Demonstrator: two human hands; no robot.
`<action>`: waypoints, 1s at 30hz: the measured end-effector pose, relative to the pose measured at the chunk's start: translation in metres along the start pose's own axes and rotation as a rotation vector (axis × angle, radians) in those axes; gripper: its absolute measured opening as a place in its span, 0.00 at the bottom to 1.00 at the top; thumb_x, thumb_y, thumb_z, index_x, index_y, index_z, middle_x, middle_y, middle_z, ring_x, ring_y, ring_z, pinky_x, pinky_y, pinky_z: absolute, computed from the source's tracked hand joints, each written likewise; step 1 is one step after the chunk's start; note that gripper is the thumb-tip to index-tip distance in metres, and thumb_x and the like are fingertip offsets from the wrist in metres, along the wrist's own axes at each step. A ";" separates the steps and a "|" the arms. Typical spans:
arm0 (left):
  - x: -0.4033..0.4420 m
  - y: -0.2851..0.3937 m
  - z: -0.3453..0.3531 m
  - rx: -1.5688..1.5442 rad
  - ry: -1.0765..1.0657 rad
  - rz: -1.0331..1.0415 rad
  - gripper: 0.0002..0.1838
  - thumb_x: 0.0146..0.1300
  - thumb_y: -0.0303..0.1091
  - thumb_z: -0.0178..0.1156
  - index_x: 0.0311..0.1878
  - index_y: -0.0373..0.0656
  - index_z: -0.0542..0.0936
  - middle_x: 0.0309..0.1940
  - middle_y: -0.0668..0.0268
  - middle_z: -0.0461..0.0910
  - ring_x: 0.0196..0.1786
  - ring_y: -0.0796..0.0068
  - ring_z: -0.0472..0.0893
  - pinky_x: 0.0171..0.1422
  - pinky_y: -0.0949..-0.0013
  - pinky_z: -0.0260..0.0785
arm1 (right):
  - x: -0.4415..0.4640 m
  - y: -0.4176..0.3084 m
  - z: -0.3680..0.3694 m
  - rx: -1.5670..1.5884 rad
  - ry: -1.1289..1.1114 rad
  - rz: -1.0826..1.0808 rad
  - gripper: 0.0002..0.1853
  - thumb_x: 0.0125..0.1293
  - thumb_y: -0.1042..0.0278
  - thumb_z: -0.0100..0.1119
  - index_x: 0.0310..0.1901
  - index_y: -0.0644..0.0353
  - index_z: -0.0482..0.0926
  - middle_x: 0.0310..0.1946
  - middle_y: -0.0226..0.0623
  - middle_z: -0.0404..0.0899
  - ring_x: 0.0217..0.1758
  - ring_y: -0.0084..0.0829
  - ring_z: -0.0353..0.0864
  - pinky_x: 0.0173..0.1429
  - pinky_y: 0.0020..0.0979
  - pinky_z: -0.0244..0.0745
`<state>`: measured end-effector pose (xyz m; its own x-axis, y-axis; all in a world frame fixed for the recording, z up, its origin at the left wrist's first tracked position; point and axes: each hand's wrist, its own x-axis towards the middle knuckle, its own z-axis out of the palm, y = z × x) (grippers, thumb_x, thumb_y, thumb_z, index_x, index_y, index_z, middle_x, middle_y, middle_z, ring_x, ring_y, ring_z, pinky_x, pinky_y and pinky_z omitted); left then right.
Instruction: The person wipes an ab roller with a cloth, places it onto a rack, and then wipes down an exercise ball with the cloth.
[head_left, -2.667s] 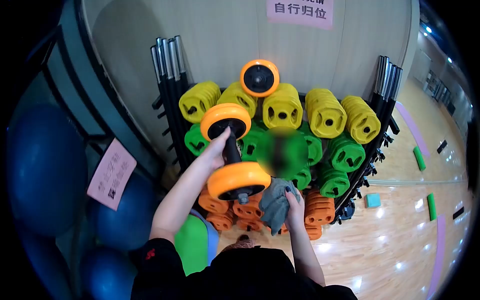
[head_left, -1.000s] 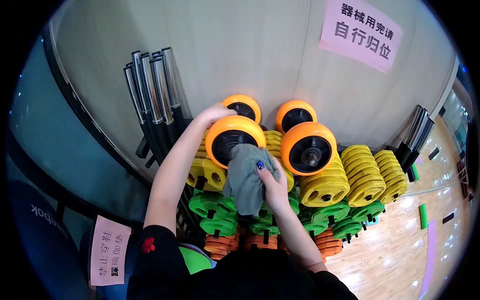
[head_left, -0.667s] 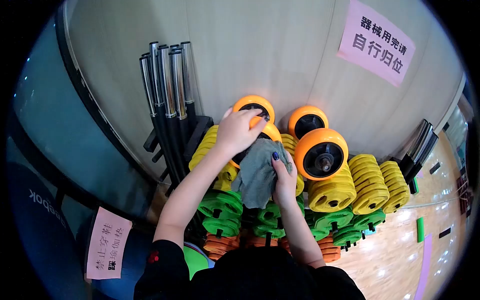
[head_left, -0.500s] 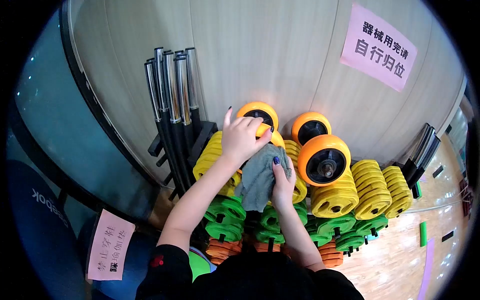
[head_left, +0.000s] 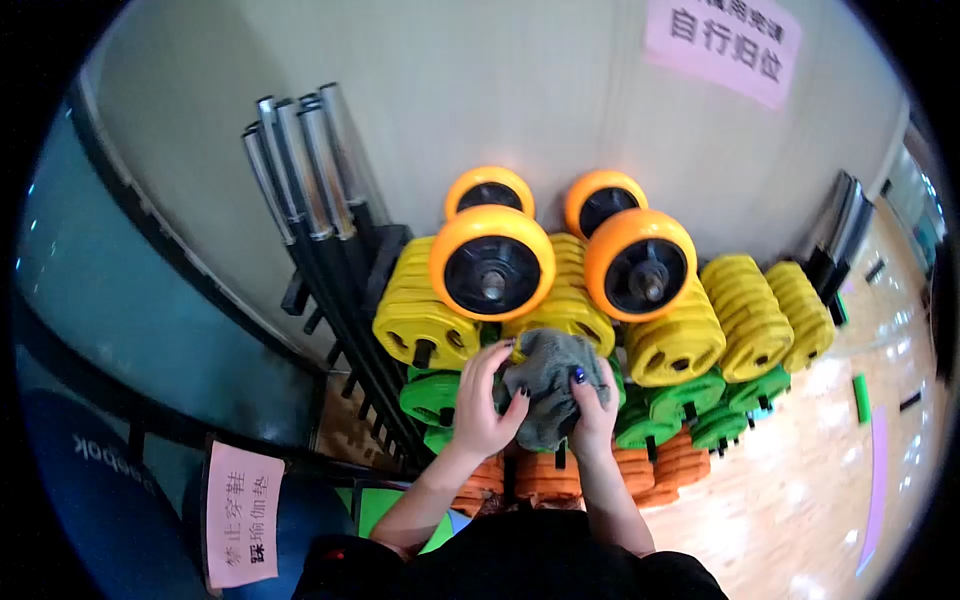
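Observation:
A bunched grey cloth (head_left: 555, 375) is between my two hands, in front of the weight rack. My left hand (head_left: 485, 412) grips its left side with bent fingers and thumb. On the other side, my right hand (head_left: 594, 412) holds it, thumb on top. Just beyond the cloth, a left front orange wheel (head_left: 537, 262) with a black hub rests on yellow weight plates (head_left: 425, 300). Beside it sits a right front orange wheel (head_left: 598, 270), and two more orange wheels stand behind. Part of the plates is hidden by my hands and the cloth.
Green plates (head_left: 428, 398) and orange plates (head_left: 632, 472) fill the lower rows. Upright bars (head_left: 318, 170) stand at the left, with more bars (head_left: 845, 230) at the right. Behind is a wall with a pink sign (head_left: 722, 45); another pink sign (head_left: 243, 515) hangs lower left.
Both hands have drawn back toward my body with the cloth. My left hand has left the left front orange wheel and come to the cloth. The view has shifted.

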<state>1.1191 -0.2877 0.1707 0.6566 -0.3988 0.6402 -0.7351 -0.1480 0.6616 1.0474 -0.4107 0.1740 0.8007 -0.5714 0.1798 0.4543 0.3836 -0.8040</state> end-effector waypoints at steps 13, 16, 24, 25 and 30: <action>-0.092 0.012 0.059 -0.273 -0.294 -0.511 0.09 0.60 0.23 0.53 0.43 0.33 0.73 0.33 0.56 0.78 0.37 0.72 0.78 0.43 0.70 0.69 | -0.085 -0.015 -0.091 -0.180 -0.135 0.369 0.33 0.56 0.74 0.59 0.64 0.66 0.57 0.56 0.37 0.67 0.58 0.25 0.66 0.62 0.27 0.59; -0.106 0.011 0.051 -0.180 -0.257 -0.554 0.09 0.60 0.24 0.55 0.43 0.32 0.75 0.35 0.59 0.79 0.38 0.77 0.76 0.44 0.73 0.68 | -0.082 -0.017 -0.124 -0.254 -0.165 0.447 0.30 0.55 0.76 0.59 0.61 0.67 0.62 0.50 0.36 0.72 0.53 0.25 0.70 0.58 0.26 0.64; -0.173 0.092 0.108 -0.420 0.088 -0.672 0.06 0.61 0.25 0.55 0.39 0.34 0.75 0.31 0.71 0.75 0.37 0.83 0.72 0.44 0.80 0.63 | -0.113 -0.045 -0.222 -0.339 -0.524 0.591 0.24 0.58 0.74 0.59 0.56 0.67 0.66 0.47 0.33 0.73 0.50 0.22 0.70 0.57 0.25 0.65; -0.178 0.105 0.122 -0.578 0.178 -0.690 0.06 0.61 0.26 0.54 0.40 0.35 0.75 0.32 0.72 0.74 0.38 0.84 0.71 0.46 0.81 0.62 | -0.117 -0.048 -0.235 -0.336 -0.541 0.601 0.24 0.58 0.74 0.59 0.56 0.67 0.66 0.47 0.33 0.73 0.50 0.22 0.70 0.57 0.25 0.65; -0.193 0.158 0.170 -0.643 0.130 -0.810 0.05 0.61 0.28 0.54 0.38 0.37 0.73 0.29 0.75 0.70 0.34 0.87 0.66 0.39 0.82 0.57 | -0.148 -0.058 -0.292 -0.417 -0.442 0.610 0.23 0.59 0.71 0.59 0.55 0.66 0.67 0.45 0.33 0.74 0.49 0.22 0.71 0.56 0.26 0.65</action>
<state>0.8475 -0.3881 0.0846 0.9542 -0.2892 -0.0769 0.1380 0.1974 0.9706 0.7890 -0.5605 0.0282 0.9760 0.0163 -0.2171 -0.2164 0.1843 -0.9588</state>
